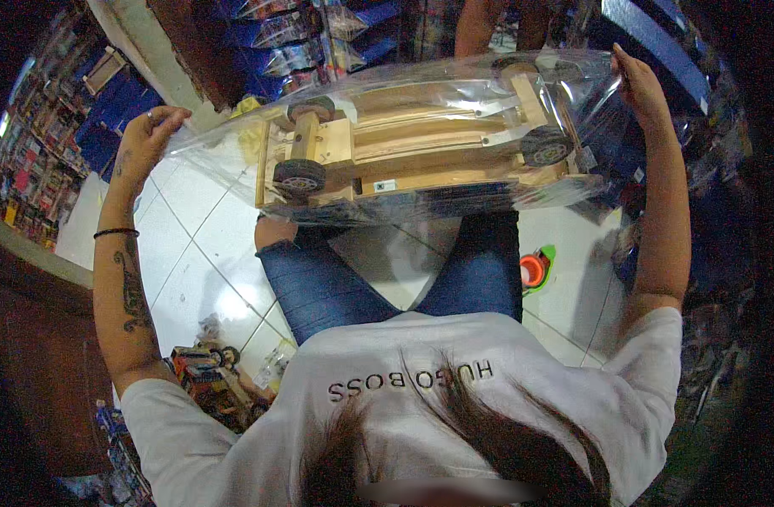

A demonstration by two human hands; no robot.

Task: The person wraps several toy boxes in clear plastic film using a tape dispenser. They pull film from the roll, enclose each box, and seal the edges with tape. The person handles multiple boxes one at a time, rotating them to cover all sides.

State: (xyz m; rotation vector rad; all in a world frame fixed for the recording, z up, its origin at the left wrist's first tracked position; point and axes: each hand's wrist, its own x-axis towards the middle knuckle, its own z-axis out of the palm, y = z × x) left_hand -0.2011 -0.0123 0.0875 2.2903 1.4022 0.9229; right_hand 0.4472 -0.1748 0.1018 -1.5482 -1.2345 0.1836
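A wooden toy vehicle [438,165] with black wheels lies sideways inside a transparent plastic bag [222,144], in front of me above my knees. Its underside faces me, showing the axle blocks and long wooden rails. My left hand [150,139] is closed in a pinch on the bag's left end. At the upper right, my right hand [642,89] pinches the opposite end. Between the two hands the plastic is stretched, and neither hand touches the wood itself.
White floor tiles [188,275] lie below. More wooden toy vehicles [214,376] rest at the lower left. An orange and green object [535,269] sits right of my knee. Blue packages [294,42] stand at the back, near another person's limbs [476,29].
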